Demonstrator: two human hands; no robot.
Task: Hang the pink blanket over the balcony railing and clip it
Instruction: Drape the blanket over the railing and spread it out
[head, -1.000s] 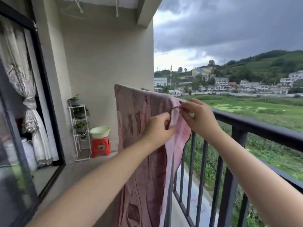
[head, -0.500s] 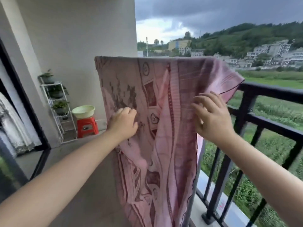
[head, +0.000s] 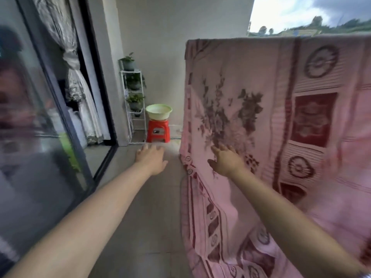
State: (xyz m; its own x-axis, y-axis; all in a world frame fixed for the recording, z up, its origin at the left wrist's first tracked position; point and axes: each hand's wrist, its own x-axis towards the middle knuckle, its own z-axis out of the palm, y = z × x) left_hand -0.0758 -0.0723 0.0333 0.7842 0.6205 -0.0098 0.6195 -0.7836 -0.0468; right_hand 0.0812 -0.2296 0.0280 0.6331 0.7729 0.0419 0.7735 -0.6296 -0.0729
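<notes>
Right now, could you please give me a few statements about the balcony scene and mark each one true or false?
1. The pink blanket hangs draped over the railing. True.
2. The left hand grips the blanket. False: it is open, clear of the cloth.
3. A pale green basin sits on a red stool. True.
4. The right hand holds a clip. False: it is open and empty, in front of the blanket.

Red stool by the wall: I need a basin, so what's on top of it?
A pale green basin sits on the red stool; its inside isn't visible.
</notes>
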